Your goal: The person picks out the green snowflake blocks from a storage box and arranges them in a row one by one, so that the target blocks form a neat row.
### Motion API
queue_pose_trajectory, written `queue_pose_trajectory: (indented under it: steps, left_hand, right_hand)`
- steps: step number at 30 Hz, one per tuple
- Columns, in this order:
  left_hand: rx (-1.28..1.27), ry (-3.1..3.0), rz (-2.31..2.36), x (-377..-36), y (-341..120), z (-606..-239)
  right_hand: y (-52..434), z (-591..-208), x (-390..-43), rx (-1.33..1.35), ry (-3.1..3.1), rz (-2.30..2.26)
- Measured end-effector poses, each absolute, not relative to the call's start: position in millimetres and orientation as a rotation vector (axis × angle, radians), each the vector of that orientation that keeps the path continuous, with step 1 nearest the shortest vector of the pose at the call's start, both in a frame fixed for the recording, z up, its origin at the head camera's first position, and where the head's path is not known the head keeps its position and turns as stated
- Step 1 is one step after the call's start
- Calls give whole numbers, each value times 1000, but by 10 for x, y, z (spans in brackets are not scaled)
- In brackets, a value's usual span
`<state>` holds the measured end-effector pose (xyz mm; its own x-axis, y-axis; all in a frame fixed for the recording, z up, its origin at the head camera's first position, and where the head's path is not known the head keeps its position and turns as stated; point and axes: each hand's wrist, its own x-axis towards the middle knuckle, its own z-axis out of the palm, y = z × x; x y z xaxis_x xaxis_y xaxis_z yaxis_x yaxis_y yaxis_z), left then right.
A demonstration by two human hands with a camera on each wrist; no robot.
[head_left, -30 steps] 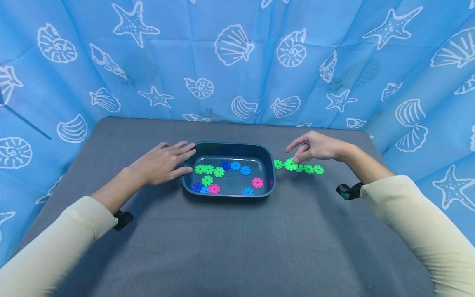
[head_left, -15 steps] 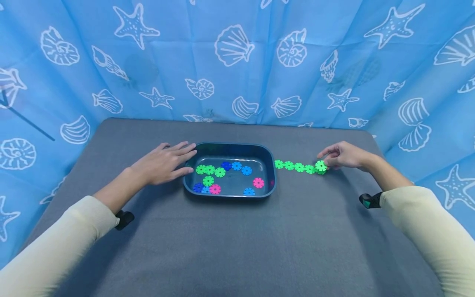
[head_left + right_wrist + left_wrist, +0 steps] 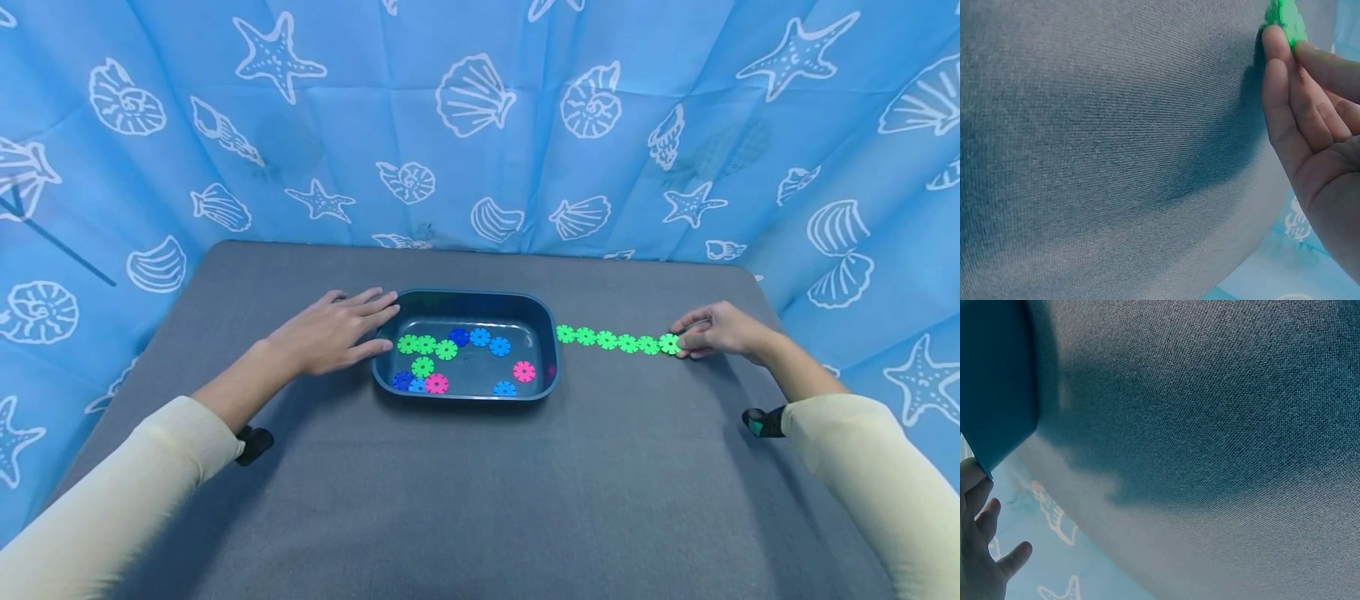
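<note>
A dark blue tray (image 3: 550,327) sits mid-table with several green (image 3: 425,344), blue (image 3: 478,337) and pink (image 3: 523,371) toothed discs in it. To its right, a row of green discs (image 3: 607,340) lies on the grey cloth. My right hand (image 3: 688,342) pinches the green disc (image 3: 669,343) at the row's right end, low on the cloth. The right wrist view shows that green disc (image 3: 1285,19) between thumb and fingers of my right hand (image 3: 1291,50). My left hand (image 3: 352,325) rests flat, fingers straight, against the tray's left end. In the left wrist view the tray wall (image 3: 991,381) is above my left hand (image 3: 979,550).
The grey cloth-covered table (image 3: 480,500) is walled on three sides by a blue curtain (image 3: 480,125) printed with shells and starfish. The table's right edge lies just beyond my right hand.
My right hand carried a green disc rightward along the row and brought it down at the row's right end. The left hand has stayed against the tray.
</note>
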<state>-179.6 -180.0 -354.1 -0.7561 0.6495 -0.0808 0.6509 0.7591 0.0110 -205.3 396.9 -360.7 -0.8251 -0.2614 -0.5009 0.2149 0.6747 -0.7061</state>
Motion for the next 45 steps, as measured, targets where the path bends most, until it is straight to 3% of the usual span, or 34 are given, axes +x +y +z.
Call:
queue_pose_trajectory:
  steps: [32,45]
  left_hand:
    - [1042,2887,-61,-1779,-1787,-3541]
    - [1050,2878,-36,-1790,-1799,-3547]
  right_hand:
    - [3933,-3533,-2008,132,2296,-1019]
    - [3137,-3240,-2206,-63,2300,-1287]
